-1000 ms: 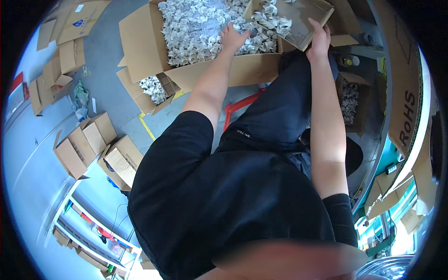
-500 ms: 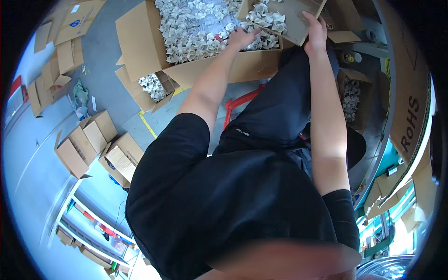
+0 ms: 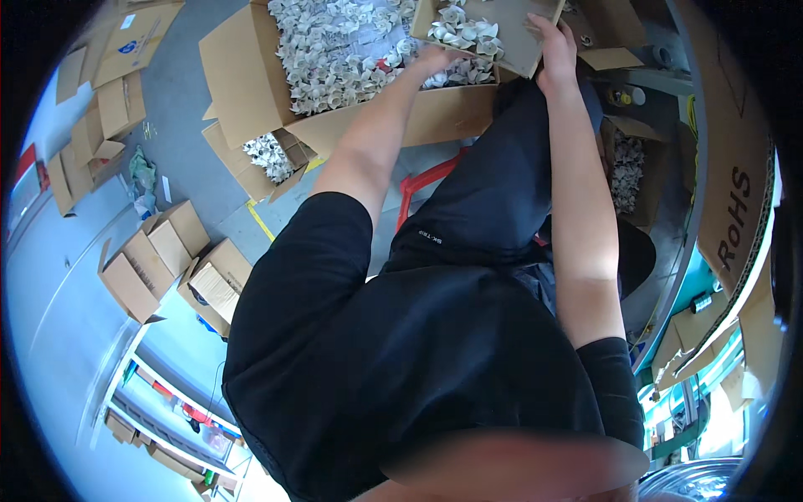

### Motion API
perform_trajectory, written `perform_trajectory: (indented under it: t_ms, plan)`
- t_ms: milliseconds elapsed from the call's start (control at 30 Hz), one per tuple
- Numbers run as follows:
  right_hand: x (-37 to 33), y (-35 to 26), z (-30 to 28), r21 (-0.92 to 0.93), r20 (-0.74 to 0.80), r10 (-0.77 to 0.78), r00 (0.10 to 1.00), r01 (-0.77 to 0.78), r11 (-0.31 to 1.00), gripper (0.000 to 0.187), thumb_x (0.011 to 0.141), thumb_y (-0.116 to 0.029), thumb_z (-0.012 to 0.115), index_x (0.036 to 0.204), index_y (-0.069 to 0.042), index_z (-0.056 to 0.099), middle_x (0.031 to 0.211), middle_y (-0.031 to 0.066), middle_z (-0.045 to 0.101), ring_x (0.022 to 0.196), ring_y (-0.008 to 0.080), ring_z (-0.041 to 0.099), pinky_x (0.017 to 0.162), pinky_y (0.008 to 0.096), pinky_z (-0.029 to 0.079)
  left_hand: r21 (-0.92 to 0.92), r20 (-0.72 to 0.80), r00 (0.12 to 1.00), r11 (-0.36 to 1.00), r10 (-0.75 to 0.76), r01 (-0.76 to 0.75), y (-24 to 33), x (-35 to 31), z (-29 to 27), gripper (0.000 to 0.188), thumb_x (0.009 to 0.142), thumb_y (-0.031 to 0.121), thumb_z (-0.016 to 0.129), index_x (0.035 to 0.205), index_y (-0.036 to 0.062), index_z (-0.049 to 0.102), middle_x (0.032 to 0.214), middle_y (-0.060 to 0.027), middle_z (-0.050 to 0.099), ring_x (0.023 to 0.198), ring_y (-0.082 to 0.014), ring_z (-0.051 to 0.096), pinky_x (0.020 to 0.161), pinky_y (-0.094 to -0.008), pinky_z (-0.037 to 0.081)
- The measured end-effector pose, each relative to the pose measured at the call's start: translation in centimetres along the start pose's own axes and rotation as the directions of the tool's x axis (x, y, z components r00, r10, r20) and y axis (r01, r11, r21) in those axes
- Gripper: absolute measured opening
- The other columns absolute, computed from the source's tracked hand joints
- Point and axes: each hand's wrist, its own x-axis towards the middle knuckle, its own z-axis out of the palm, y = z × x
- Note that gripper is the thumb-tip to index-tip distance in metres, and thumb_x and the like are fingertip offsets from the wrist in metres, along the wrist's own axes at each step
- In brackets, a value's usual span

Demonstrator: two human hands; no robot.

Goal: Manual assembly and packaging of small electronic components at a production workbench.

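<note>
My right hand (image 3: 556,57) grips the right side of a shallow cardboard tray (image 3: 523,38), its fingers over the edge. Several white, petal-shaped plastic-looking parts (image 3: 468,35) lie toward the tray's left side. Beneath and left of it, a big open carton (image 3: 401,117) is filled with many more of these white parts (image 3: 322,75). My left hand (image 3: 433,60) is over the carton by the tray's near left corner. Its fingers point right, stretched along the tray's lower edge and partly hidden; I see nothing held in them. A small red piece (image 3: 383,64) lies among the parts.
A smaller box of white parts (image 3: 269,157) stands on the floor to the left, another box (image 3: 627,171) to the right. Open cartons (image 3: 155,255) line the left side. A red metal frame (image 3: 427,180) shows under the big carton. A tall cardboard panel (image 3: 736,192) rises at right.
My left hand has moved slightly right and up toward the tray, its fingers now more hidden by the tray's edge. My right hand keeps its grip. The whole view has shifted a little.
</note>
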Motion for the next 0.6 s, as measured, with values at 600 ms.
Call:
perform_trajectory:
  t_ms: [600]
  plan:
    - [-0.4, -0.2, 2.8, -0.045, 0.034, 0.015, 0.999, -0.013, 0.999, 0.060, 0.084, -0.015, 0.076, 0.134, 0.003, 0.049, 0.118, 0.0131, 0.063, 0.109, 0.0238, 0.063, 0.092, 0.0373, 0.052, 0.283, 0.017, 0.980, 0.940, 0.196, -0.193, 0.6, 1.1, 0.3, 0.071, 0.079, 0.061, 0.069, 0.133, 0.0148, 0.063, 0.130, -0.0084, 0.068, 0.113, -0.0249, 0.064, 0.099, -0.0334, 0.048]
